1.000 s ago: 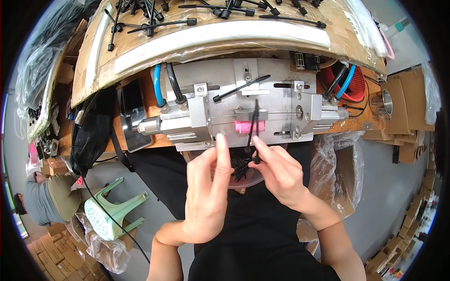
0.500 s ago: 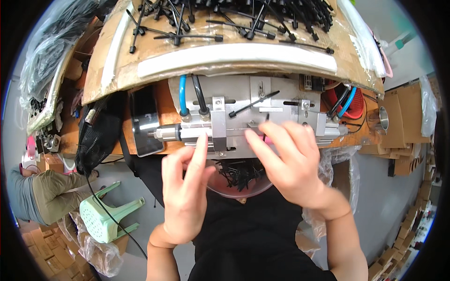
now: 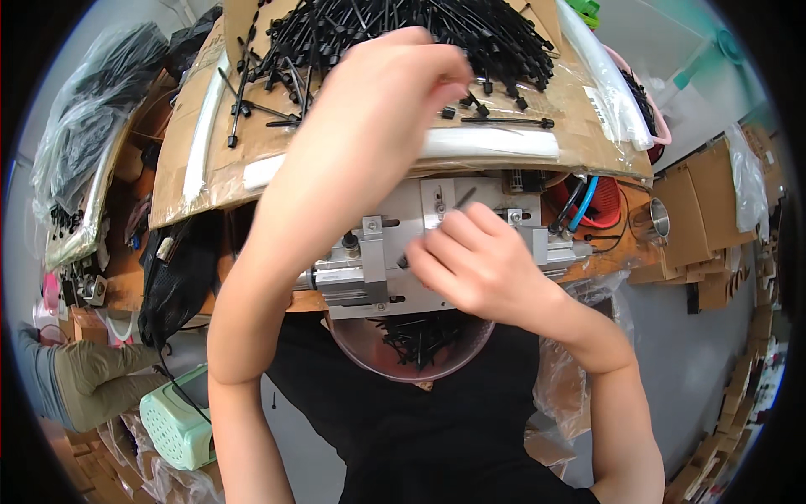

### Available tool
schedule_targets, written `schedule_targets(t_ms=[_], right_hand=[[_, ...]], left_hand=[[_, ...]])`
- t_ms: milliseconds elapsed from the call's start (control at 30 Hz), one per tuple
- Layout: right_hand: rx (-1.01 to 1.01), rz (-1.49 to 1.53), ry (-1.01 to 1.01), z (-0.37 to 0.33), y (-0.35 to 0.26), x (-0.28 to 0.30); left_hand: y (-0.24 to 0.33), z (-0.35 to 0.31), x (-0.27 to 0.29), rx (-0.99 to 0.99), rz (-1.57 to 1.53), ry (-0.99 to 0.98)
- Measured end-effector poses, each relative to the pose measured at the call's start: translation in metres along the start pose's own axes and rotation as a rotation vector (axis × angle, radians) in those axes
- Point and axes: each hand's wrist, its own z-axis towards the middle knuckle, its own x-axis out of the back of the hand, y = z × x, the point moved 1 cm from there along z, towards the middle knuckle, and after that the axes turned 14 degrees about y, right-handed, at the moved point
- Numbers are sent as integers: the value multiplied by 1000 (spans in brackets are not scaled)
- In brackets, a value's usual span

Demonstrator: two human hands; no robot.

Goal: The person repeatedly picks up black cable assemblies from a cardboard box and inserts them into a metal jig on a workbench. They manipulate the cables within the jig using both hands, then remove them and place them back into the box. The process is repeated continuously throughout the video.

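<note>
My left hand (image 3: 403, 88) reaches across to a heap of thin black rods with thick heads, much like cable ties (image 3: 369, 25), on a cardboard sheet (image 3: 189, 181). Its fingers are curled; blur hides whether one is caught between them. My right hand (image 3: 478, 265) is closed over the metal fixture (image 3: 403, 197), gripping one black rod (image 3: 465, 198). One end of that rod sticks out above the knuckles, and a dark end shows by the fingertips. Below the fixture's front edge, a translucent reddish bowl (image 3: 457, 366) holds black pieces (image 3: 411, 336).
Metal cylinders (image 3: 344, 290) flank the fixture. Blue hose (image 3: 585, 202) and a red basket (image 3: 606, 210) are right of it, near a metal cup (image 3: 659, 220). A black mesh bag (image 3: 176, 269) hangs at left. A green stool (image 3: 176, 420) and a person (image 3: 92, 378) are lower left.
My left hand has moved from the fixture's left cylinder up to the heap. The black rod that lay on the fixture plate is now in my right hand. The view has shifted.
</note>
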Motion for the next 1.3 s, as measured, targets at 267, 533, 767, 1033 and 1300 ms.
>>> schedule_targets(t_ms=[267, 533, 767, 1033, 1300], right_hand=[[-721, 323, 244, -61, 6, 77], [-1024, 523, 674, -75, 2, 100], [-1085, 608, 750, -75, -4, 96], [-1102, 578, 777, -67, -9, 90], [-1055, 652, 630, -74, -30, 78]], left_hand=[[36, 26, -119, 145, 249, -410], [64, 11, -73, 159, 164, -247], [107, -138, 13, 280, 110, -17], [108, -199, -38, 288, 318, -184], [105, -203, -42, 361, 266, -187]])
